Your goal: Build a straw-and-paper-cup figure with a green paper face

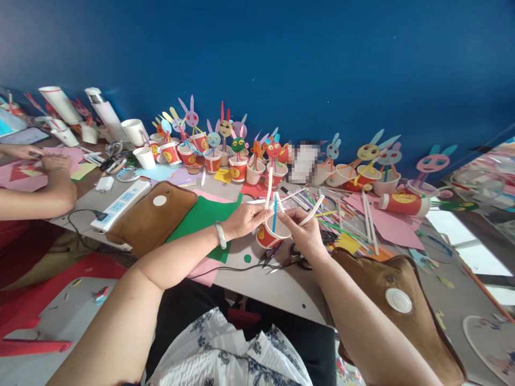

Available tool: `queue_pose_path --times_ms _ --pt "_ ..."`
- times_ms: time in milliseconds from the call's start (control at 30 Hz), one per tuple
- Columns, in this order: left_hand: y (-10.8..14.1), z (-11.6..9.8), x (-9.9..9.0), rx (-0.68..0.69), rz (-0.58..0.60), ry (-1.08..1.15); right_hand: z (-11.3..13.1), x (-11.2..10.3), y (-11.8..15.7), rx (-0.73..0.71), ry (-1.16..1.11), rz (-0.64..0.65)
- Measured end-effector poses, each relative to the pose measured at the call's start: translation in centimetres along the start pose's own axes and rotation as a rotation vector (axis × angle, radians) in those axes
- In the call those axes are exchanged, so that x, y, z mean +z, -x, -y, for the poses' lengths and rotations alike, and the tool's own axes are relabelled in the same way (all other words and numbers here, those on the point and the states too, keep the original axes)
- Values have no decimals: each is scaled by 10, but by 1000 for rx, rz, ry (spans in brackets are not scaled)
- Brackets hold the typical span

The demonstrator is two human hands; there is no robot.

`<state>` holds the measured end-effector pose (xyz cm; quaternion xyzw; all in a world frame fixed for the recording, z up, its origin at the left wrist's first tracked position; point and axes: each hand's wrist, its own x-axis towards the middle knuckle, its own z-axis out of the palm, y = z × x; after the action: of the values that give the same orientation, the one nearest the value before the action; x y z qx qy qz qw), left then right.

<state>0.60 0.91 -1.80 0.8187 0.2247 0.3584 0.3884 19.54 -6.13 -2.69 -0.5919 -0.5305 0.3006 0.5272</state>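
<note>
A red and white paper cup (265, 236) stands near the middle of the table, with a blue strip (275, 214) rising from its inside. At the cup's left rim my left hand (246, 219) is closed, pinching a white strip (269, 188) that points upward. My right hand (306, 233) is closed at the right rim around another white strip (314, 209), which slants up to the right. A short white piece also shows between the hands. Whether my fingertips touch the cup is unclear.
Decorated cups (238, 168) line the back by the blue wall. Left are a power strip (122, 206), a brown cushion (155, 214) and green paper (205, 221). Another person's hands (56, 162) work at far left. A second cushion (372, 284), scissors and coloured strips lie right.
</note>
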Motion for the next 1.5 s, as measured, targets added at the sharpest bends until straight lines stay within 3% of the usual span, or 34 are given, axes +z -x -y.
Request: queue_pose_path --times_ms 267,500,700,867,1000,1100,1267,1500 --pt "3 1 5 -66 -78 16 3 -2 1 23 -35 15" --pt "5 -5 13 -29 95 202 1 0 2 -71 107 15" --pt "3 -4 16 -111 181 356 -2 2 4 -76 181 23" --pt "2 -5 15 -138 89 435 -1 2 2 -34 43 30" --pt "1 -2 15 -279 4 545 5 2 4 32 -132 69" --pt "-1 0 16 -344 -55 679 7 2 6 -13 -159 86" --pt "-3 2 19 -304 -116 845 3 4 7 -77 -110 61" --pt "0 -5 15 -322 -47 549 -4 10 6 -174 18 163"
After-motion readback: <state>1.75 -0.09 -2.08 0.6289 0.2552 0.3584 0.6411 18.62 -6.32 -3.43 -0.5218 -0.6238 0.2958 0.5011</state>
